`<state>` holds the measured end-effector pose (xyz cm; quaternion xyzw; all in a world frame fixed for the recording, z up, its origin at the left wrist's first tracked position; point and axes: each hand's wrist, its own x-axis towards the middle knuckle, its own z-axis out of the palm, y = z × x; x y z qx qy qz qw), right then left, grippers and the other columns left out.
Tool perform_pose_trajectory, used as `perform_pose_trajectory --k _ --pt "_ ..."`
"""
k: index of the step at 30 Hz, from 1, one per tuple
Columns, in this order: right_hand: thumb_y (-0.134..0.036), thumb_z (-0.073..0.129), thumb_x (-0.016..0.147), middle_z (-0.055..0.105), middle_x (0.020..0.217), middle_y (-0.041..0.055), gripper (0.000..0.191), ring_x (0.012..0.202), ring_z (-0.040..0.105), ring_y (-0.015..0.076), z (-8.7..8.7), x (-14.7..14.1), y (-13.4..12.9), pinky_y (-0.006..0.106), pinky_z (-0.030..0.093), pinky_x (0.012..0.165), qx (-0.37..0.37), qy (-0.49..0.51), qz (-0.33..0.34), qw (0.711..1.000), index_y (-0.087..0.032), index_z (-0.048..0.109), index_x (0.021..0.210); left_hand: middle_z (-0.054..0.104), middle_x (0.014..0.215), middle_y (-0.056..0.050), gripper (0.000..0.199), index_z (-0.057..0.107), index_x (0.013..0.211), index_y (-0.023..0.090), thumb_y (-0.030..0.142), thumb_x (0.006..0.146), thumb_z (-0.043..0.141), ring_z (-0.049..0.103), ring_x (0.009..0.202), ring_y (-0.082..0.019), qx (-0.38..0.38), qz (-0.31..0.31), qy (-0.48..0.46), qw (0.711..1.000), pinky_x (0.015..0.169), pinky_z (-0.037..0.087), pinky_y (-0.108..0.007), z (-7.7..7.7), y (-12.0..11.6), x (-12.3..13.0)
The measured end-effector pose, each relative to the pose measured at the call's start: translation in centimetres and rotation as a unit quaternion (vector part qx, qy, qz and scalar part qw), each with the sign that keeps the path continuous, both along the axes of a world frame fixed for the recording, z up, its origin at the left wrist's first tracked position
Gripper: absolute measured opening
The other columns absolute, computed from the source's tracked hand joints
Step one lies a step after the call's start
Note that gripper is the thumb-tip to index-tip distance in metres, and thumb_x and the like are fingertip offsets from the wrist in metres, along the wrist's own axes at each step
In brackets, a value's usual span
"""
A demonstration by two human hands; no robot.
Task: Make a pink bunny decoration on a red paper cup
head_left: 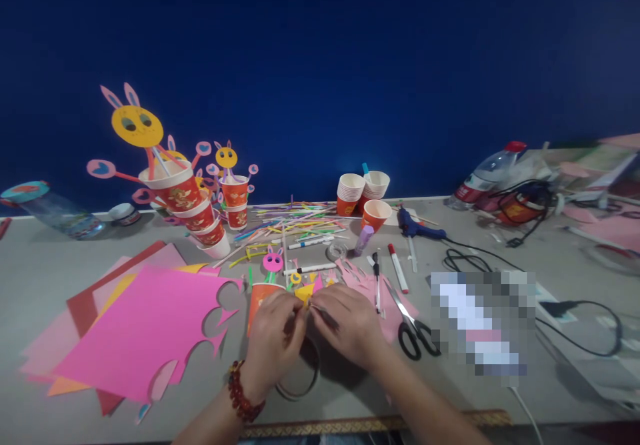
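My left hand [275,331], with a beaded bracelet [241,391] on the wrist, and my right hand [353,321] meet at the fingertips over the table. Both are closed in a pinch at the near edge of a small yellow paper piece [304,292]. My fingers partly hide it. Just beyond my left hand stands a red paper cup [263,293] with a pink paper rabbit face [273,262] above it. Below my hands lies a ring [316,371] that looks like a tape roll, partly covered by my left hand. Black-handled scissors [413,331] lie right of my right hand.
Pink paper sheets [145,331] with cut-out edges lie left. Behind them stand stacked cups [180,195] with yellow rabbit faces. Coloured sticks [285,221], markers [399,269] and plain cups [350,195] are farther back. A blue glue gun [417,226] trails a cord to the right.
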<state>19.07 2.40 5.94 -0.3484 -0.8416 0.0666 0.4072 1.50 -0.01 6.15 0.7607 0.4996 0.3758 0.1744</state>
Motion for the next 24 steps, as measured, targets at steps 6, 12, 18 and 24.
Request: perform_pose_trajectory --k 6,12,18,24 --pt "-0.012 0.051 0.092 0.074 0.092 0.0064 0.015 0.082 0.066 0.0199 -0.73 -0.19 0.02 0.033 0.053 0.075 -0.007 -0.018 0.003 1.0 -0.019 0.063 0.099 0.06 0.077 -0.005 0.015 0.057 0.084 0.02 0.016 0.092 0.045 0.056 0.077 -0.021 0.023 -0.005 0.034 0.999 0.07 0.044 -0.033 -0.36 0.01 0.02" --pt "-0.01 0.047 0.091 0.072 0.087 0.0067 0.017 0.078 0.064 0.0195 -0.98 -0.39 -0.03 0.032 0.052 0.072 -0.005 -0.032 0.011 0.999 -0.018 0.062 0.094 0.06 0.078 -0.006 0.015 0.056 0.084 0.019 0.014 0.092 0.045 0.055 0.078 -0.022 0.033 -0.008 0.044 0.998 0.071 0.044 -0.035 -0.46 -0.06 0.16" --pt "-0.009 0.051 0.087 0.07 0.078 0.0045 0.014 0.071 0.062 0.0184 -1.07 -0.7 -0.08 0.03 0.052 0.069 0.021 -0.014 -0.007 1.0 -0.02 0.06 0.086 0.059 0.076 -0.004 0.015 0.054 0.08 0.02 0.016 0.092 0.045 0.055 0.075 -0.02 0.01 -0.005 0.025 1.0 0.069 0.043 -0.032 -0.12 -0.1 0.24" --pt "-0.009 0.052 0.088 0.072 0.081 0.005 0.014 0.076 0.064 0.0186 -0.52 -0.28 0.02 0.031 0.053 0.072 0.005 0.005 -0.003 1.0 -0.019 0.061 0.091 0.059 0.076 -0.003 0.015 0.054 0.079 0.02 0.017 0.092 0.046 0.055 0.074 -0.019 -0.008 0.0 0.0 1.0 0.068 0.044 -0.031 -0.05 -0.06 -0.05"
